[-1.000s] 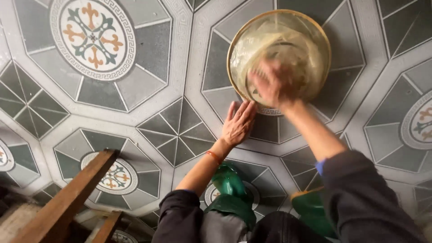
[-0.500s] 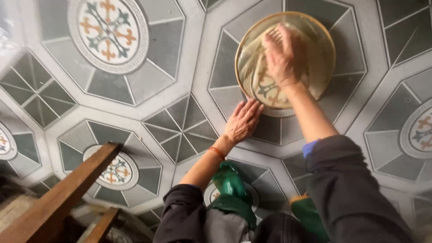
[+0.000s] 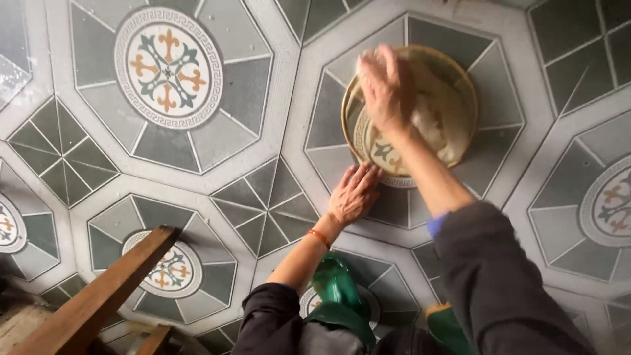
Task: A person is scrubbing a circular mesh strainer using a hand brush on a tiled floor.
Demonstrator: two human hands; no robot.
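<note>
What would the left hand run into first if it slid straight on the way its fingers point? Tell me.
The left hand lies flat on the tiled floor, fingers aimed up and slightly right. Going straight on, it would probably first meet the near rim of the round sieve that the right hand works in.

Round sieve (image 3: 453, 85) on the tiled floor (image 3: 263, 125), right hand (image 3: 386, 89) inside it, left hand (image 3: 355, 194) just below-left

Head camera, looking straight down

Worn on the person's head, it faces the grey patterned tile floor (image 3: 197, 164) from standing-crouch height; arms enter from six o'clock, reaching toward one o'clock.
</note>
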